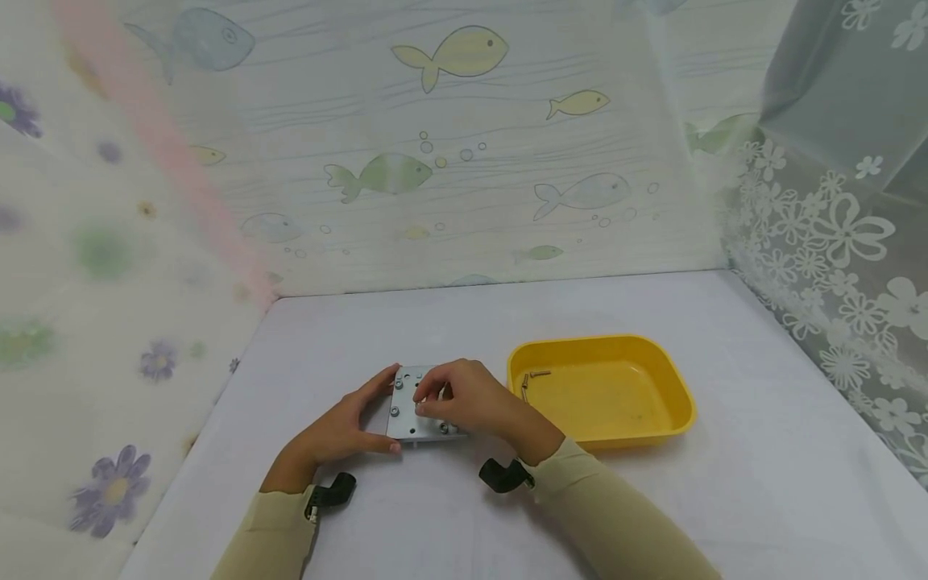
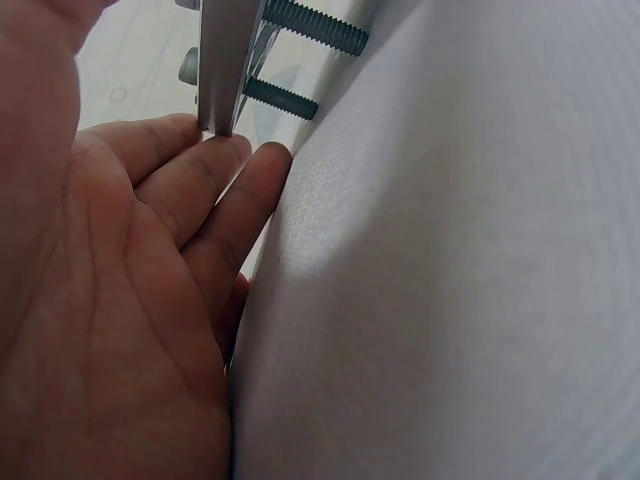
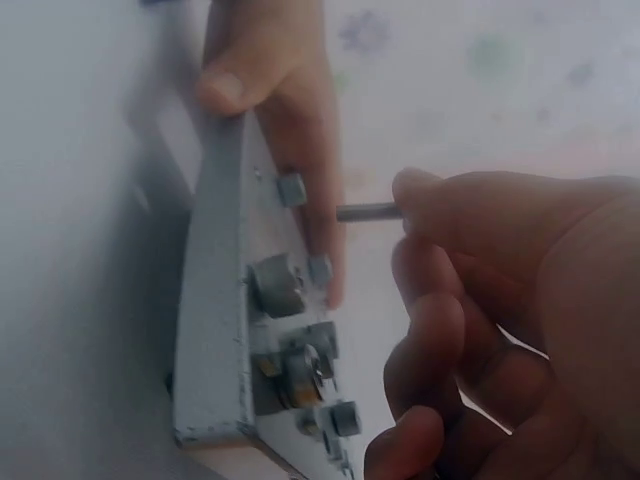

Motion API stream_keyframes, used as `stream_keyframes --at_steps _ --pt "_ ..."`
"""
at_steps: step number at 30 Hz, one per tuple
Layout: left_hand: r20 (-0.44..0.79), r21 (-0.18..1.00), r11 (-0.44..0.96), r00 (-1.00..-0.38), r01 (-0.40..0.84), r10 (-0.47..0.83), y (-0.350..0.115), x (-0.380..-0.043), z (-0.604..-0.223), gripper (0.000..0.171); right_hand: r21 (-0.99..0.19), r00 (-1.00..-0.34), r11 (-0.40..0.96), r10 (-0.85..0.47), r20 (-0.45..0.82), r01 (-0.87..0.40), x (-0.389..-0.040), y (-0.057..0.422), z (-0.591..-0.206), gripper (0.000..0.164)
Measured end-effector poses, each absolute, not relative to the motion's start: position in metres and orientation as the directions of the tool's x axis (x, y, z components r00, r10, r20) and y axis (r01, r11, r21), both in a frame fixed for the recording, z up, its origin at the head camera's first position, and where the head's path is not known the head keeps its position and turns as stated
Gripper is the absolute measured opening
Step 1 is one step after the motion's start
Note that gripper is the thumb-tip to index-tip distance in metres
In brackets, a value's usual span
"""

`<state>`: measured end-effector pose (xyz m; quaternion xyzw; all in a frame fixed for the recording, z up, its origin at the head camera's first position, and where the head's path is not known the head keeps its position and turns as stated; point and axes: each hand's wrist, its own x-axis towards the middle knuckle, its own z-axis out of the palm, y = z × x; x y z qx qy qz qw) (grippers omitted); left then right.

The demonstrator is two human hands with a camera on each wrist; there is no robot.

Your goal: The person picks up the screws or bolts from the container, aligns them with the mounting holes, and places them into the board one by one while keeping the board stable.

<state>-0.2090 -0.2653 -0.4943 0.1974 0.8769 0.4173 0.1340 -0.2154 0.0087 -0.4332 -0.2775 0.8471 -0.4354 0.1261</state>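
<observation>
A silver metal plate [image 1: 403, 424] with folded edges lies in front of me, bolt heads [image 1: 395, 412] standing on its top face. My left hand [image 1: 339, 427] grips it at the left, thumb at the near edge and fingers at the far corner. Threaded bolt shanks [image 2: 318, 28] stick out beneath the plate [image 2: 222, 70] in the left wrist view. Between thumb and forefinger, my right hand [image 1: 471, 396] pinches a small screw [image 3: 368, 212] over the plate's middle. Its bare shank points at the plate face, apart from it in the right wrist view; its head is hidden by the fingers.
Right of the plate stands a yellow tray [image 1: 609, 395], close to my right forearm. A few small screws [image 1: 540, 374] lie at its left end. White cloth [image 1: 406, 524] covers the table, and patterned curtains [image 1: 464, 121] hang behind and at both sides.
</observation>
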Motion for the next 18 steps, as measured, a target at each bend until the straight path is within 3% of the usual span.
stream_keyframes --at_steps 18 --pt "-0.052 0.806 0.540 -0.879 0.244 0.474 -0.265 -0.210 -0.494 0.125 -0.778 -0.845 0.524 -0.534 0.017 -0.347 -0.207 -0.007 -0.445 0.005"
